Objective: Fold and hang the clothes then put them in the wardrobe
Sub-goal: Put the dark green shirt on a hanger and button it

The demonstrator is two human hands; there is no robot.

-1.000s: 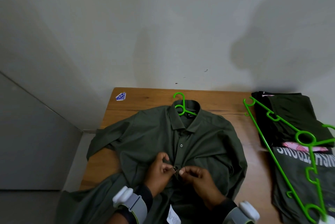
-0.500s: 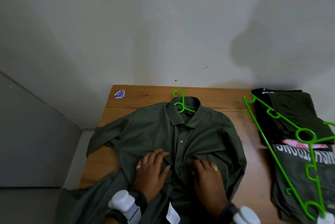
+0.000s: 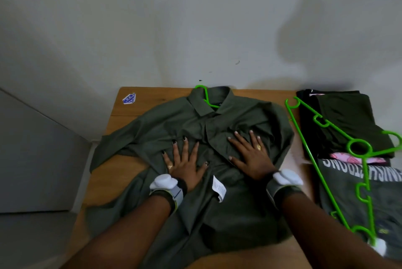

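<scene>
A dark olive button-up shirt lies front-up on the wooden table, its collar toward the wall. A green hanger sits inside it, the hook poking out of the collar. My left hand lies flat with spread fingers on the shirt's front, left of the button placket. My right hand lies flat on the right chest. A white care label sticks out between my wrists. The left sleeve spreads out to the left.
A second green hanger lies across a pile of folded dark clothes on the right, over a grey printed T-shirt. A blue sticker is at the table's back left corner. The wall stands right behind the table.
My hands let go of the button they were pinching, flattened onto the shirt, then slid up and apart across its chest.
</scene>
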